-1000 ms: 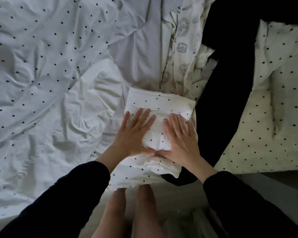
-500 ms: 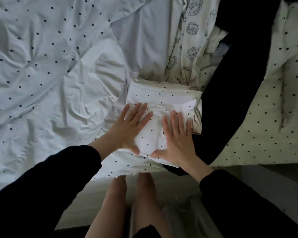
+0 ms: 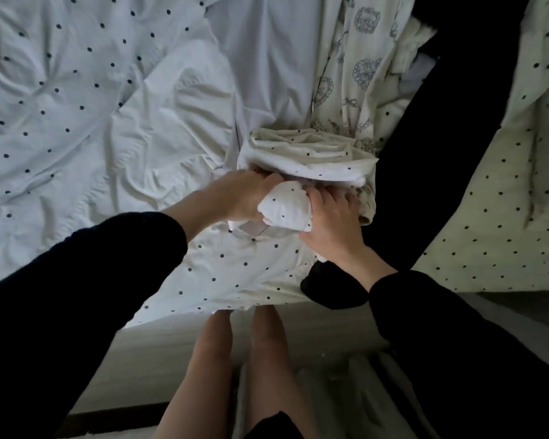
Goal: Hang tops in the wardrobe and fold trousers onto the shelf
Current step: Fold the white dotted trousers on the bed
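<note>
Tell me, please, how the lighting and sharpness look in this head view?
Head view: dim and uneven, the bedsheet bluish on the left, yellower on the right; both sleeves and the black garment lose all detail in darkness; no glare; the left hand and right hand on the folded dotted trousers look slightly soft; wide-angle bending at the edges.

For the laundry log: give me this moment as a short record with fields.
setting: bed with a dotted white sheet, seen from above
item in hand: folded dotted trousers, near the bed's edge
left hand: grips the bundle's near left side
right hand: grips its near right side, fingers curled into the cloth
beside it: printed top behind, black garment to the right
stage: trousers folded, not yet on the shelf
</note>
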